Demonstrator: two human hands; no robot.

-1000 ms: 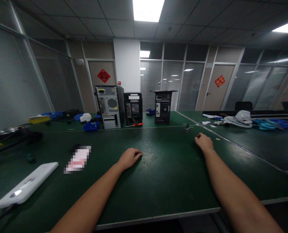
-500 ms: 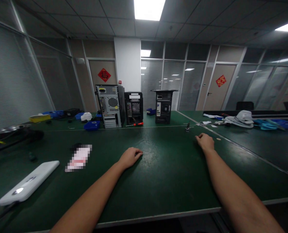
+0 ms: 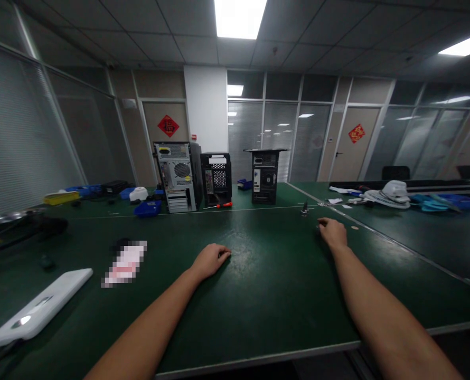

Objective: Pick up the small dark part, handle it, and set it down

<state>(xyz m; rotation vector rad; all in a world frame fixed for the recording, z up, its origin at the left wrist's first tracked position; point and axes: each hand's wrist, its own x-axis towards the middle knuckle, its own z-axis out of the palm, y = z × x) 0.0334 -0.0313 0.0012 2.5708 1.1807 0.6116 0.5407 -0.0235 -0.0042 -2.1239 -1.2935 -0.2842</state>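
Note:
My left hand (image 3: 212, 258) rests on the green table (image 3: 266, 295) near its middle. Its fingers are loosely bent, with a gap to the thumb, and I see nothing held. Farther right, my right hand (image 3: 333, 232) lies on the tabletop with fingers pointing left and slightly apart; no object shows in it. Just beyond that hand stands a small dark metal piece (image 3: 304, 209), too small to name. A flat tan disc (image 3: 354, 228) lies to its right.
Three computer cases, a large one (image 3: 177, 179), a black one (image 3: 216, 179) and another (image 3: 264, 178), stand at the back. A red-handled screwdriver (image 3: 224, 205) lies before them. Blue trays (image 3: 148, 208), a white device (image 3: 40, 306) and a blurred-out pink item (image 3: 124, 264) are left; a white cap (image 3: 394, 191) is right.
The view has tilted up slightly and shifted a little, so the scene sits lower and further left. Both hands stay in about the same places on the table.

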